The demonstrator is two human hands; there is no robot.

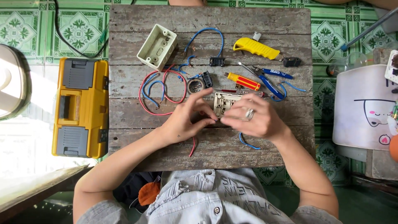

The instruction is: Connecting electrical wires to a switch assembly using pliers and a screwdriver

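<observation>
- A cream plastic switch plate (224, 103) is pinched by the left hand (186, 120) and right hand (253, 120) over the weathered wooden table (207, 20), fingers closed, steadying it
- Blue-handled pliers (269, 81) are laid within reach

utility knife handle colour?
Yellow: the utility knife lies at the table's far side, clearest in the head view.

**What I'm wearing**

My arms are bare to the short sleeves of a pale grey denim shirt with metal buttons and dark stitched lettering. My right hand (255, 120) carries a silver ring (250, 113); my left hand (186, 120) wears nothing.
</observation>
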